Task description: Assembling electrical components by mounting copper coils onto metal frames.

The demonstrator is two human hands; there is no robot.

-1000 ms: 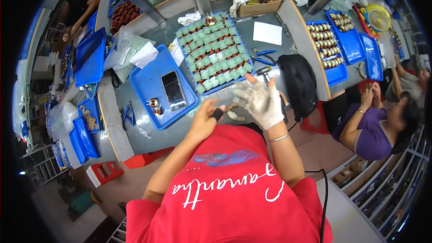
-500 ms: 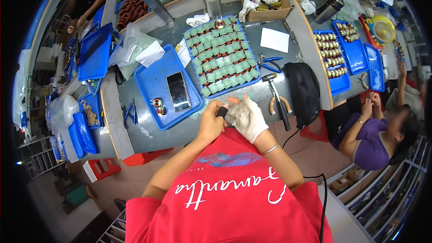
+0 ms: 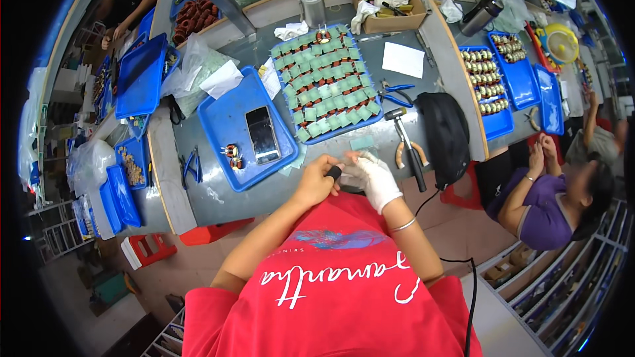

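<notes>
Black small part [image 3: 335, 172] sits pinched in left hand [image 3: 316, 182] fingers; white-gloved right hand [image 3: 374, 178] fingers curl together beside it

A white cloth glove [image 3: 377, 182] covers the right hand, the trays [image 3: 228, 116] are glossy blue plastic, and the tabletop [image 3: 198, 185] is matt grey.
</notes>
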